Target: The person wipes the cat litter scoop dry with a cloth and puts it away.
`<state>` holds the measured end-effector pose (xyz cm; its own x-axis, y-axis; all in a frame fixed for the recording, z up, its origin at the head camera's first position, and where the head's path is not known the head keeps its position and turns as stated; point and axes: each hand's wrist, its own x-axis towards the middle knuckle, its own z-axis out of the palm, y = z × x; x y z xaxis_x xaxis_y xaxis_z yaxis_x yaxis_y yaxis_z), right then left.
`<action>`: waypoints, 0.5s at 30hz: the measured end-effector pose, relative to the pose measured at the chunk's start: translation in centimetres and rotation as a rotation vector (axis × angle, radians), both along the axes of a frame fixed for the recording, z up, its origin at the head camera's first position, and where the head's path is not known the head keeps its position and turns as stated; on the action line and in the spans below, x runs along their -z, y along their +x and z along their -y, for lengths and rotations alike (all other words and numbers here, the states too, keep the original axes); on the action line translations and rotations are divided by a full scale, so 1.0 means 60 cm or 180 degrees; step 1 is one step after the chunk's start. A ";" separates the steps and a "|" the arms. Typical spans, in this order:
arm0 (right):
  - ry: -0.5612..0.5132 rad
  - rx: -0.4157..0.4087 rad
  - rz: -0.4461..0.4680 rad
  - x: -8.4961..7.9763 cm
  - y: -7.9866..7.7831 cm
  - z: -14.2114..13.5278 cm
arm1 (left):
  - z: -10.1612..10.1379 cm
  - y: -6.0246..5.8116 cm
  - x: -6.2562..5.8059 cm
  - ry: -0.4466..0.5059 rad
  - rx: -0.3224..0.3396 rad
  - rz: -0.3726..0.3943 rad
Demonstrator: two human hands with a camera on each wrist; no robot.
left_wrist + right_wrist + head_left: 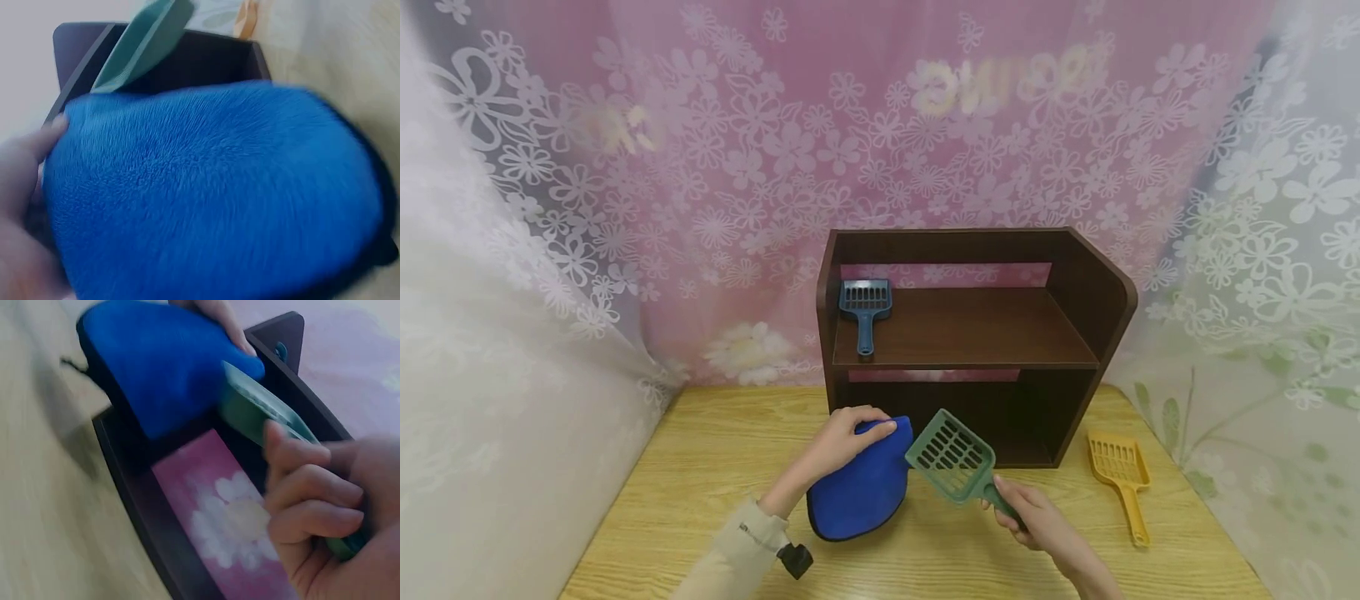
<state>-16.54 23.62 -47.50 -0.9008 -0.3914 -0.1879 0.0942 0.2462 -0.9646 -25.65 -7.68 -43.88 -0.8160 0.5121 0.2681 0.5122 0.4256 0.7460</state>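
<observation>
My left hand (838, 437) grips the top edge of a blue plush cloth (861, 492) with dark edging, which hangs over the table. In the left wrist view the fuzzy cloth (212, 187) fills most of the picture. My right hand (1037, 521) holds a green slotted litter scoop (964, 487) by its handle, with the scoop's head raised and tilted toward the cloth. In the right wrist view, curled fingers wrap the handle, and the scoop (250, 412) overlaps the cloth's edge; whether they touch I cannot tell.
Behind my hands stands a dark brown two-level shelf (970, 333). A blue litter scoop (865, 325) lies at the left of its upper level. To the shelf's right, a yellow litter scoop (1127, 492) lies on the wooden table (730, 458). Flowered curtains (760, 167) surround the table.
</observation>
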 end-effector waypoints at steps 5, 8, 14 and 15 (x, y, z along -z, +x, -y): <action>-0.0339 0.0629 0.0148 0.010 0.009 0.030 | -0.030 0.011 0.010 0.0166 -0.0737 -0.0289; -0.0516 0.0930 0.0152 0.020 0.013 0.057 | -0.048 0.017 0.010 0.0225 -0.0921 -0.0401; -0.0907 0.1239 0.0066 0.039 0.020 0.101 | -0.080 0.026 0.015 0.0152 -0.1179 -0.0565; -0.0976 0.1266 0.0064 0.042 0.022 0.107 | -0.085 0.027 0.017 0.0100 -0.1230 -0.0608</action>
<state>-15.24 17.22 -50.04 -0.9889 -0.0583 -0.1367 0.1424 -0.1071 -0.9840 -24.04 -2.56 -44.91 -0.8804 0.1676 0.4436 0.4498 0.5918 0.6689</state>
